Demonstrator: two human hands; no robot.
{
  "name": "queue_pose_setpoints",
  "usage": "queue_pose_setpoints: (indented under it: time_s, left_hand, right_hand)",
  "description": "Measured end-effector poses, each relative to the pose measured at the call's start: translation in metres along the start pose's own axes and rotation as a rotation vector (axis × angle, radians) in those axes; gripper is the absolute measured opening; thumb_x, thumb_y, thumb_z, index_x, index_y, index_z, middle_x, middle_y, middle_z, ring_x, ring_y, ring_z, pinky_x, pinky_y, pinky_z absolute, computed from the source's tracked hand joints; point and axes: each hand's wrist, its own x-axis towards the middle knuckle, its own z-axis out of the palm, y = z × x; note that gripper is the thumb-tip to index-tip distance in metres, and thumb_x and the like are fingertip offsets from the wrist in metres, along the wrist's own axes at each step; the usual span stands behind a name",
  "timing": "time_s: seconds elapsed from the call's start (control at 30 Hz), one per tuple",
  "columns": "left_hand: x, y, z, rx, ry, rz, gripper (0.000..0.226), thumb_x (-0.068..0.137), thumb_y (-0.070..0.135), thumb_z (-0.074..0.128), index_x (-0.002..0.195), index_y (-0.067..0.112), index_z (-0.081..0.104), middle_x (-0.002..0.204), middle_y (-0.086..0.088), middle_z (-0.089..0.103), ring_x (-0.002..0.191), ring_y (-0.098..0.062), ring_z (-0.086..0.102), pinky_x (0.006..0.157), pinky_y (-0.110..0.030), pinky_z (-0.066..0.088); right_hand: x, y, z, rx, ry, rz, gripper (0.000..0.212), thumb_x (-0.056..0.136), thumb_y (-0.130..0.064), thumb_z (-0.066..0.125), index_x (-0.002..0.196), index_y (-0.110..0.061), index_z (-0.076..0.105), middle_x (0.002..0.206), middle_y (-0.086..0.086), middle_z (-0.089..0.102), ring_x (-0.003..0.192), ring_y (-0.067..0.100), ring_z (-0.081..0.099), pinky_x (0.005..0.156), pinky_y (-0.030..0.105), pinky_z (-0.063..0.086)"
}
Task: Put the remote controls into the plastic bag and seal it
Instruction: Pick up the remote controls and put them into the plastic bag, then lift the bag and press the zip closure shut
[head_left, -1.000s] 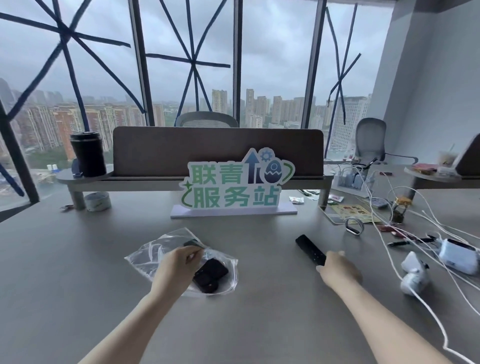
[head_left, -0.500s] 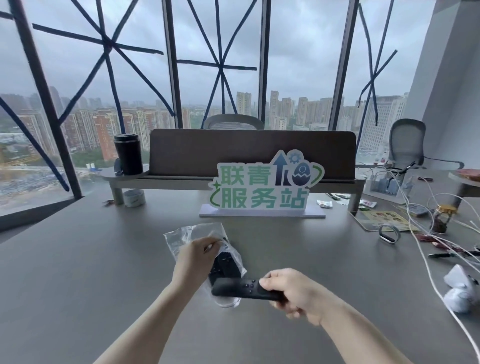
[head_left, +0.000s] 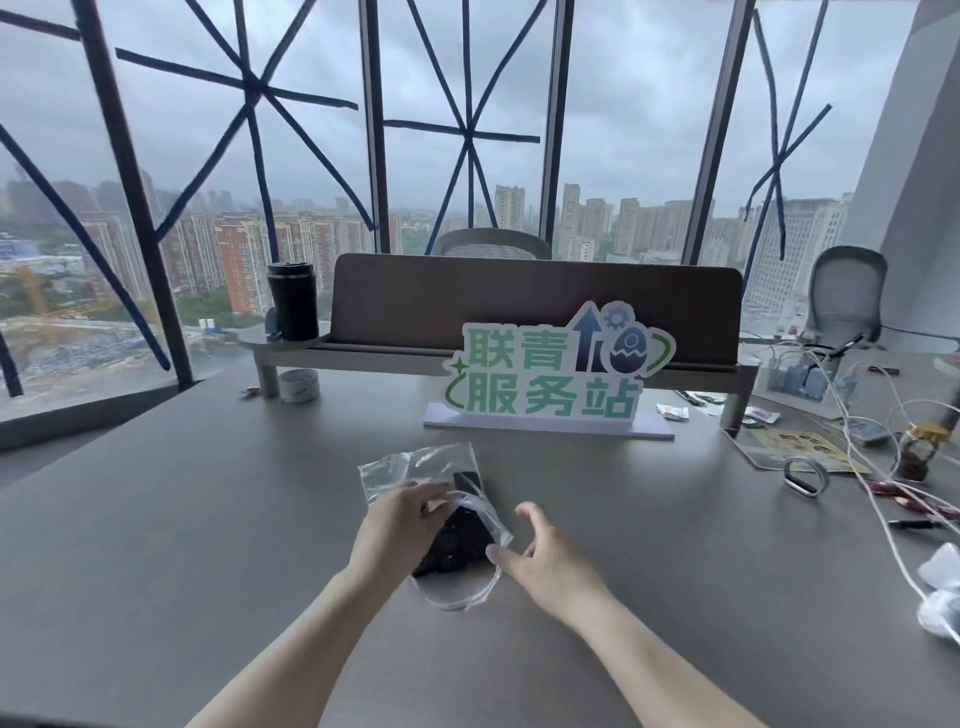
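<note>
From the head camera, the plastic bag (head_left: 415, 470) lies on the grey table (head_left: 182, 519) straight ahead of the person, between the two hands, with its long axis running from far-left to near-right, so that its open mouth faces back toward the body. The dark remote controls (head_left: 460, 540) show through the clear film, their length lying along that same axis; how many there are cannot be counted. The left hand (head_left: 402, 519) rests on the bag's left side and pinches a fold of film near its middle, touching the bag. The right hand (head_left: 540, 558) sits just beside the mouth with fingers loosely spread and nothing in it, its fingertips (head_left: 496, 555) at the edge of the film. Both hands are close, the right nearer the unsealed mouth, so it looks the likelier one to press the strip closed while the left steadies the bag. Behind the bag stands a sign (head_left: 556, 374) reading 联青服务站 in green characters. A black tumbler (head_left: 292, 300) on the shelf shows no legible label
</note>
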Motion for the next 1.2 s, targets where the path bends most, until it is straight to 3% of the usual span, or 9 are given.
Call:
queue_pose_setpoints:
  time_s: [0.13,0.27,0.43,0.6,0.83,0.93,1.03,1.1,1.2]
  left_hand:
    - [-0.018,-0.003,-0.013,0.367,-0.144,-0.054,0.047,0.074,0.033,0.057,0.118,0.048,0.052,0.113,0.011,0.052,0.098,-0.02,0.06,0.071,-0.03,0.044]
    - [-0.032,-0.018,-0.034,0.57,-0.262,-0.21,0.063,0.07,0.015,0.046,0.127,0.042,0.044,0.116,-0.003,0.05,0.098,-0.027,0.061,0.069,-0.031,0.047]
    - [-0.001,-0.009,-0.065,-0.161,-0.117,-0.367,0.037,0.072,-0.006,0.049,0.095,0.017,0.068,0.088,-0.011,0.062,0.043,-0.026,0.06,0.048,-0.035,0.055]
    - [0.047,0.067,-0.131,-0.561,0.123,-0.15,0.011,0.076,-0.003,0.068,0.075,0.009,0.067,0.068,-0.009,0.063,0.045,-0.006,0.06,0.048,-0.018,0.054]
    - [0.058,0.087,-0.136,-0.774,0.036,-0.144,0.011,0.073,0.005,0.074,0.084,0.009,0.074,0.082,-0.011,0.071,0.074,-0.017,0.064,0.068,-0.017,0.056]
    - [0.044,0.079,-0.121,-0.664,-0.026,-0.077,0.025,0.069,0.008,0.078,0.092,0.015,0.075,0.093,-0.004,0.076,0.085,-0.01,0.069,0.079,-0.017,0.052]
    - [0.036,0.079,-0.111,-0.488,0.123,0.007,0.02,0.074,0.0,0.072,0.087,0.016,0.076,0.076,0.0,0.074,0.061,0.001,0.063,0.062,-0.011,0.051]
    - [0.034,0.083,-0.109,-0.471,0.229,0.007,0.015,0.076,0.006,0.072,0.076,0.02,0.076,0.064,0.001,0.071,0.05,-0.002,0.057,0.05,-0.016,0.049]
    - [0.032,0.09,-0.112,-0.515,0.239,-0.031,0.005,0.073,0.014,0.075,0.073,0.018,0.077,0.064,-0.002,0.072,0.048,-0.005,0.055,0.047,-0.021,0.046]
  right_hand:
    - [0.016,-0.002,0.017,-0.039,0.156,-0.071,0.004,0.089,-0.024,0.055,0.085,-0.026,0.054,0.077,-0.004,0.062,0.079,0.029,0.061,0.074,0.037,0.051]
    - [0.022,-0.006,0.005,0.067,0.251,-0.029,0.016,0.084,-0.011,0.054,0.072,-0.022,0.055,0.061,-0.003,0.061,0.057,0.02,0.055,0.056,0.031,0.045]
    - [0.019,-0.037,-0.04,0.562,0.18,-0.007,0.021,0.085,0.005,0.054,0.077,-0.008,0.068,0.054,0.006,0.064,0.031,0.014,0.046,0.035,0.022,0.036]
    - [0.014,-0.094,-0.117,0.9,0.25,-0.22,0.011,0.09,0.0,0.064,0.089,-0.004,0.073,0.065,0.007,0.072,0.041,0.009,0.057,0.04,0.02,0.051]
    - [0.002,-0.104,-0.151,0.637,0.386,-0.257,0.012,0.092,-0.005,0.064,0.092,-0.004,0.076,0.069,0.009,0.071,0.035,0.009,0.054,0.037,0.022,0.048]
    - [-0.009,-0.096,-0.157,0.52,0.403,-0.232,0.012,0.089,-0.007,0.066,0.088,-0.002,0.078,0.061,0.004,0.067,0.032,0.009,0.047,0.034,0.02,0.039]
    - [-0.019,-0.096,-0.167,0.391,0.422,-0.225,0.014,0.084,-0.006,0.068,0.078,-0.006,0.08,0.041,-0.009,0.057,0.029,0.0,0.044,0.039,0.013,0.033]
    - [-0.027,-0.101,-0.174,0.314,0.418,-0.215,0.016,0.079,-0.005,0.07,0.068,-0.011,0.08,0.036,-0.012,0.056,0.038,0.001,0.05,0.051,0.022,0.036]
    - [-0.036,-0.105,-0.183,0.166,0.486,-0.189,0.015,0.07,-0.015,0.067,0.064,-0.005,0.076,0.056,0.009,0.069,0.062,0.025,0.06,0.065,0.038,0.047]
